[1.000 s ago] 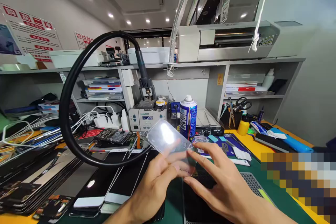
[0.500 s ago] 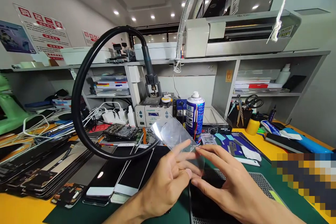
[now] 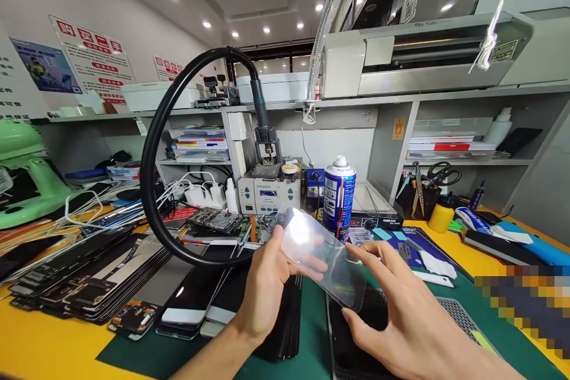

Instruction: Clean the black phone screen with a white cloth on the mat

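Observation:
A clear, rounded-corner plastic sheet [image 3: 342,276], about phone-sized, is held tilted above the bench, with a bright glare on its upper left. My left hand [image 3: 267,282] grips its left end, thumb on the near edge and fingers seen through it from behind. At the right end, my right hand [image 3: 394,303] has index finger and thumb spread to opposite edges, their tips at the sheet. Below lies a dark flat panel [image 3: 356,344] on a perforated grey mat [image 3: 454,312]. Black-screened phone displays [image 3: 191,291] lie left of my left hand.
A thick black hose [image 3: 149,160] loops from the grey soldering station [image 3: 267,195] toward my left hand. A blue spray can [image 3: 339,199] stands behind the sheet. Stacked screen parts [image 3: 89,285] lie left; a yellow bottle [image 3: 440,215] and scissors [image 3: 445,173] stand right.
The sheet has turned flatter to face me, its glare now brighter. My left hand has moved left and opened out along its end, while the right thumb and index finger have spread wider.

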Tool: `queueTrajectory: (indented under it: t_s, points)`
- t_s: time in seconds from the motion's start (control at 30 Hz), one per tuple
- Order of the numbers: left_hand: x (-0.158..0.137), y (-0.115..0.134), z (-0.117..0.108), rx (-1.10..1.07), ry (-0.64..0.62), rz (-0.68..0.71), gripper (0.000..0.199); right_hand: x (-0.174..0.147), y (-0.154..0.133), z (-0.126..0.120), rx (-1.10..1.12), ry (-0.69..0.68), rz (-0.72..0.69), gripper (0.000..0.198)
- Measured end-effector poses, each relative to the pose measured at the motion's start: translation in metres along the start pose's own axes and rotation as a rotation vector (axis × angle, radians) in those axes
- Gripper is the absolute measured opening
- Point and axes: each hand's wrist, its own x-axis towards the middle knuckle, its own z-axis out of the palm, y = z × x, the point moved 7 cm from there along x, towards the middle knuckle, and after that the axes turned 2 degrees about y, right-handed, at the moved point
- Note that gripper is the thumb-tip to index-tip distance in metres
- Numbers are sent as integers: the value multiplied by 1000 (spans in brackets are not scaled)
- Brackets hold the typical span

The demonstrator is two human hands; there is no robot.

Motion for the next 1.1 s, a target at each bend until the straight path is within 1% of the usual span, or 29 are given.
queueTrajectory:
  t_s: [0.07,0.13,0.2,0.27,0.3,0.37,0.47,0.63,0.77,0.87,1.0,1.1]
  points:
    - [3,-1,2,-119,-47,-43,62,1,-1,-1,24,-21,11,64]
    - [4,-2,4,-191,-99,-84,62,2,-2,-2,64,-51,27,59]
    - [5,-3,2,-190,-88,-94,51,3,-3,-4,101,-72,50,53]
    - [5,-4,-1,-115,-53,-83,35,3,-3,-5,126,-85,84,50]
    - [5,-4,-1,-63,-49,-73,30,3,-1,-5,136,-88,107,50]
    - [3,-5,1,25,-62,-71,32,3,2,-4,157,-96,151,52]
    - [1,-11,5,86,-96,-118,40,3,3,-3,194,-115,184,53]
    - [-4,-27,13,78,-183,-242,50,6,-7,-2,285,-145,134,47]
    - [-7,-34,20,54,-234,-272,49,8,-10,-2,317,-147,135,38]
    - [-9,-33,22,57,-226,-269,46,8,-12,-7,286,-76,90,36]
    - [-11,-29,24,77,-230,-249,36,5,-19,-20,244,111,-64,43]
    - [-11,-29,22,92,-215,-266,32,2,-21,-27,223,226,-166,34]
